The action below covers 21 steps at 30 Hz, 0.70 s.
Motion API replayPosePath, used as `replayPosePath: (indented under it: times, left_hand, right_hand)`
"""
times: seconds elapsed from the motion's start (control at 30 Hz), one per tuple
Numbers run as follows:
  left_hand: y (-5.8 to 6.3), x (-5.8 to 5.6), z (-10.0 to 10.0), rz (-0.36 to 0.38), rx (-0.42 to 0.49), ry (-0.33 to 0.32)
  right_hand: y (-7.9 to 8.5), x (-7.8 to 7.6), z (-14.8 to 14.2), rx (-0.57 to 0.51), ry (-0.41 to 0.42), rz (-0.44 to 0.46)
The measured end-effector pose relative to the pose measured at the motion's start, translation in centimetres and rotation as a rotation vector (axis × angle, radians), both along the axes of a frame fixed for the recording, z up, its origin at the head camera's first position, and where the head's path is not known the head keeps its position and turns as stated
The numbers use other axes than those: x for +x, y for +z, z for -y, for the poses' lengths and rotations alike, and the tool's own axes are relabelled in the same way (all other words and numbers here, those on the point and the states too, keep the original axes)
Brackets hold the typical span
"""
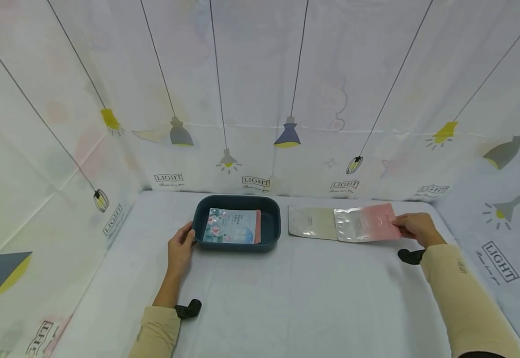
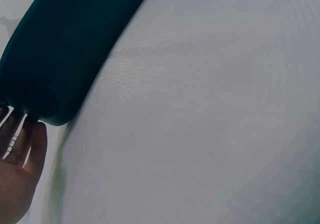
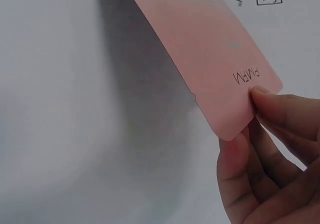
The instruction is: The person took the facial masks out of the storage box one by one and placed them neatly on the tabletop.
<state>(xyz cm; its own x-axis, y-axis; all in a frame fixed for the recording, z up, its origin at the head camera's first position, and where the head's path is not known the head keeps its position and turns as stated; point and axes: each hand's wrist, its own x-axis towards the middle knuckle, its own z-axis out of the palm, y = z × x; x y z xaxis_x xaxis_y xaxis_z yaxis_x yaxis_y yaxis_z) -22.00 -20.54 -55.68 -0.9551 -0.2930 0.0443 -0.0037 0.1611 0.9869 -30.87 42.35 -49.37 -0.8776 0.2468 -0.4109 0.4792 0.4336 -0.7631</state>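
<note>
A dark teal tray point(image 1: 237, 247) stands on the table, holding a light-blue floral packet point(image 1: 229, 226) with a pink packet point(image 1: 258, 226) partly hidden beneath it. My left hand point(image 1: 180, 251) touches the tray's left end; in the left wrist view its fingers point(image 2: 36, 144) look fairly straight against the teal wall. On the right, my right hand point(image 1: 418, 228) pinches the pink end of a silver-and-pink sachet point(image 1: 367, 223) between thumb and fingers. The right wrist view shows that end raised above the cloth. The sachet's left edge overlaps a pale green-and-silver sachet point(image 1: 311, 222) lying flat.
A white cloth point(image 1: 304, 303) covers the table. Behind it and at both sides hang white curtains point(image 1: 251, 99) printed with lamps. The tray and the pale sachet lie side by side near the table's back edge.
</note>
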Motion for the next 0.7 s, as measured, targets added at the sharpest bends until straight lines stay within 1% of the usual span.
replayPosePath:
  times: [0.2,0.3,0.37,0.4,0.47,0.5,0.63,0.7]
  left_hand:
    - [0.1,0.1,0.0,0.004,-0.002,0.002]
    - [0.0,0.1,0.1,0.001,-0.006,0.002]
    - [0.0,0.1,0.1,0.005,-0.008,-0.001]
    - [0.0,0.2,0.2,0.005,-0.009,-0.006]
    - [0.9,0.6,0.0,0.031,0.005,-0.018]
    - [0.9,0.6,0.0,0.031,0.007,-0.017]
    - [0.9,0.6,-0.1,0.026,0.008,-0.018]
    - [0.1,0.3,0.0,0.004,-0.005,-0.01]
  right_hand:
    - [-0.9,-0.1,-0.2,0.051,-0.064,0.041]
    - [-1.5,-0.3,-0.4,0.074,-0.103,0.034]
    - [-1.7,-0.2,-0.5,0.089,-0.115,0.033]
    - [-1.8,-0.1,-0.7,0.091,-0.118,0.038]
    - [-2.1,0.1,-1.0,0.095,-0.121,0.048]
    - [-2.2,0.2,-1.1,0.097,-0.111,0.061]
    - [-2.8,0.2,-1.6,0.096,-0.092,0.083]
    - [-2.9,0.2,-1.6,0.103,-0.087,0.088]
